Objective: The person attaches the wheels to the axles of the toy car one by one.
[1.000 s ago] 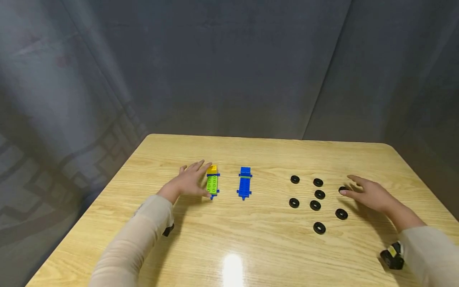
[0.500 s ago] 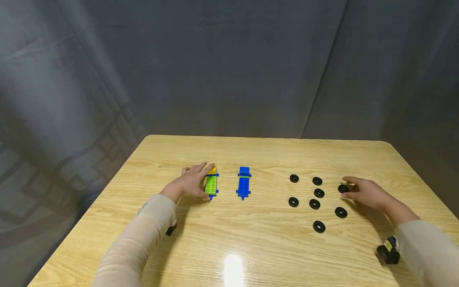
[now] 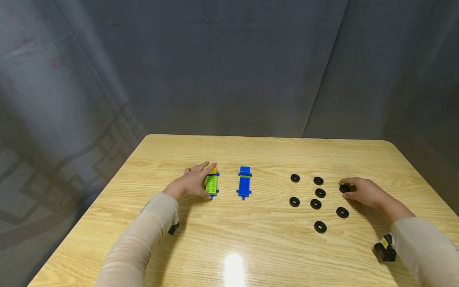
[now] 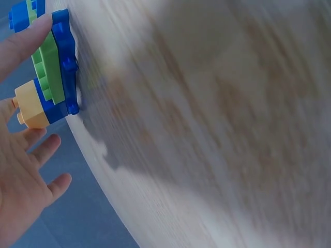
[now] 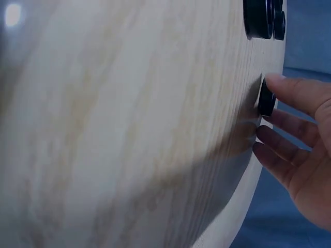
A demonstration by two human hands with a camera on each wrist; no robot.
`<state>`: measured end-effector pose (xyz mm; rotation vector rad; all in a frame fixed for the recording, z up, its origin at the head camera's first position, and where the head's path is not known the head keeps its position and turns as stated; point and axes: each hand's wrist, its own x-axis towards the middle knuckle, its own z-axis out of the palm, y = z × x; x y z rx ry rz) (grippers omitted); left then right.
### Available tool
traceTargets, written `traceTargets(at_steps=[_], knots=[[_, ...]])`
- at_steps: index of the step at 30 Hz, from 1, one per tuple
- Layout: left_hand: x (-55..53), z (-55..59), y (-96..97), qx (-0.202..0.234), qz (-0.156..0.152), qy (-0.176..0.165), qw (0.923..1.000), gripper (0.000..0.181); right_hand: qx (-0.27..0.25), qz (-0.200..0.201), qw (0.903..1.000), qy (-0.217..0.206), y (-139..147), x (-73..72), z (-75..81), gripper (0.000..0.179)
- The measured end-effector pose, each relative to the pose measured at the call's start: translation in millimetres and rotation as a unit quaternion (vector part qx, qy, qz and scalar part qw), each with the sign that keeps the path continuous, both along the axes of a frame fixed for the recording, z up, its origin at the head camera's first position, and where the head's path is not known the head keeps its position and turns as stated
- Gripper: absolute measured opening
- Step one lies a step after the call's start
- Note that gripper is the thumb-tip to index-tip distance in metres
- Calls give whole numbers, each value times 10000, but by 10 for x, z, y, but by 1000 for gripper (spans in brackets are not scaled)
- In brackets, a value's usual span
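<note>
On the left, my left hand (image 3: 193,182) spans a toy car body (image 3: 211,184) built of a blue base, a lime-green studded brick and a yellow brick. Its thumb lies at the near end and a finger at the yellow brick (image 4: 32,105); the other fingers are spread. To the right of it lies a second car body (image 3: 244,183), mostly blue with a thin green layer. My right hand (image 3: 365,193) pinches a black toy wheel (image 5: 267,98) between thumb and index finger, low at the tabletop, with its other fingers loosely bent.
Several more black wheels (image 3: 315,204) lie flat to the left of my right hand, one of them nearer the front (image 3: 320,227). The wooden table (image 3: 201,247) ends at a grey curtain (image 3: 229,71). A glare spot shows at the front.
My right hand has come in around the wheel, its thumb and index finger closing on it. My left fingers have drawn in slightly on the green and yellow car body, which stays in place.
</note>
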<state>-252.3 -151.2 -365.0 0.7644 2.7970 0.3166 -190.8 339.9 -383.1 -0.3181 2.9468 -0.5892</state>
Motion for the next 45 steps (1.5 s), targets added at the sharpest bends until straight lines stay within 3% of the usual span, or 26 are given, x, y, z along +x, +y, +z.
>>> traceTargets(at_steps=[14, 26, 37, 45], knots=[[-4, 45, 18, 13, 58, -119, 9999, 103, 95, -24, 9999, 75, -51, -20, 4, 33], [-36, -14, 35, 116, 60, -98, 9999, 109, 111, -36, 9999, 105, -29, 1, 6, 30], [-35, -74, 38, 472, 120, -381, 9981, 110, -20, -87, 9999, 97, -26, 52, 5, 28], [-45, -151, 47, 1132, 167, -609, 9916, 108, -87, -105, 9998, 166, -11, 89, 7, 33]])
